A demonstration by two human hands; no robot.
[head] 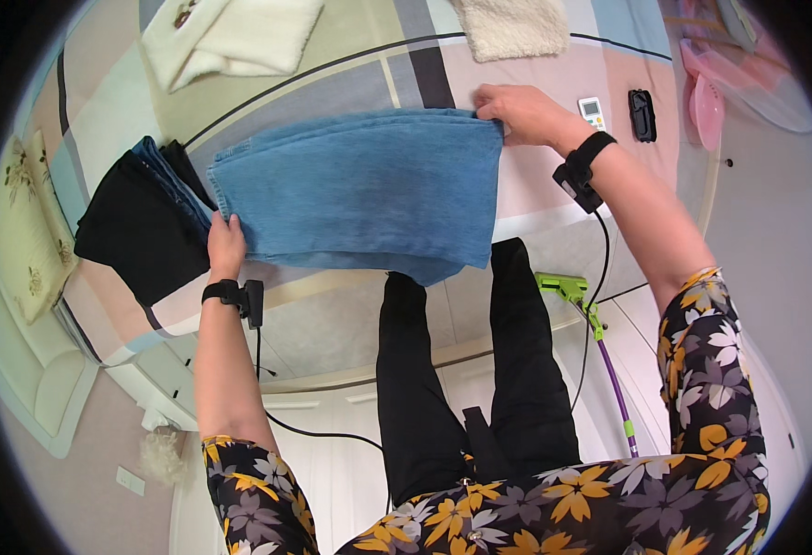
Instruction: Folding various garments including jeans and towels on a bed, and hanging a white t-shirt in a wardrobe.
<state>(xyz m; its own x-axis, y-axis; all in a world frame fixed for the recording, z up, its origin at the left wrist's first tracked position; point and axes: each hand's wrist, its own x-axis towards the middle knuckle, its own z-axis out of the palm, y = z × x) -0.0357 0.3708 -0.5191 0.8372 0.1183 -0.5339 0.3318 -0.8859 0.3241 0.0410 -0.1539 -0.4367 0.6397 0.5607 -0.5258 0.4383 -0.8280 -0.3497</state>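
Blue denim jeans [357, 187], folded lengthwise, stretch across the near side of the bed in front of me. My left hand [227, 246] grips their hemmed left end, thumb on top and the other fingers hidden. At the upper right corner, my right hand [517, 114] pinches the denim; part of its grip is out of sight under the cloth. The lower right edge of the jeans droops past the bed's edge, above my legs. Close to my left hand lies a stack of folded trousers, black ones [142, 229] on top and dark blue jeans [163, 170] showing beneath.
Cream fleece garments [253, 41] and a fluffy piece [513, 28] lie farther back on the checked bedspread [295, 104]. A white remote control [592, 114] and a black case [642, 116] are at right. A green-headed mop [565, 284] stands by the bed. Cables hang from both wrist straps.
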